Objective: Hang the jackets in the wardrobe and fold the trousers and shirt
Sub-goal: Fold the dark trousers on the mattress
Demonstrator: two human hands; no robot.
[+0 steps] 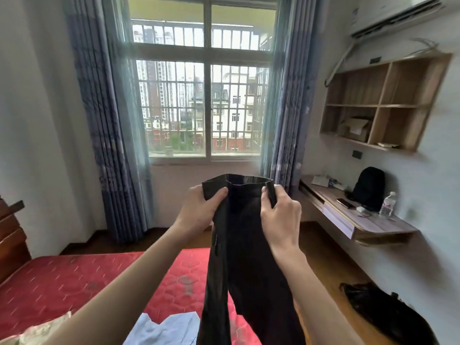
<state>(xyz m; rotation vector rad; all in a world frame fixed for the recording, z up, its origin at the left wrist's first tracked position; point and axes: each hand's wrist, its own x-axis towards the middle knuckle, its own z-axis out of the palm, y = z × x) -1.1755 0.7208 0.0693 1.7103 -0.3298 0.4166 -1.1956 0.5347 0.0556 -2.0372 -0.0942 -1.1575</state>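
**Black trousers held up at the waistband over a red mattress**

A person's two bare hands hold a pair of black trousers (249, 257) up at chest height in front of a barred window (206, 95). The left hand (199, 210) grips the left end of the waistband, thumb curled over the front of the cloth and fingers behind it; the right hand (278, 215) pinches the right end the same way, so the waistband gapes open between them. The two legs hang straight down, their lower ends out of view at the bottom edge. Below the arms lies a red quilted mattress (74, 282), and on its near edge, just left of the hanging legs, a pale blue shirt (166, 329) lies crumpled. A dark garment (383, 312) sits in a heap on the wooden floor to the right. Against the right wall a floating desk (373, 225) carries a black backpack (368, 188), a water bottle (387, 205) and a phone (344, 202), with an open wooden shelf unit (383, 105) and an air conditioner (395, 16) above. Blue curtains (99, 120) frame the window.
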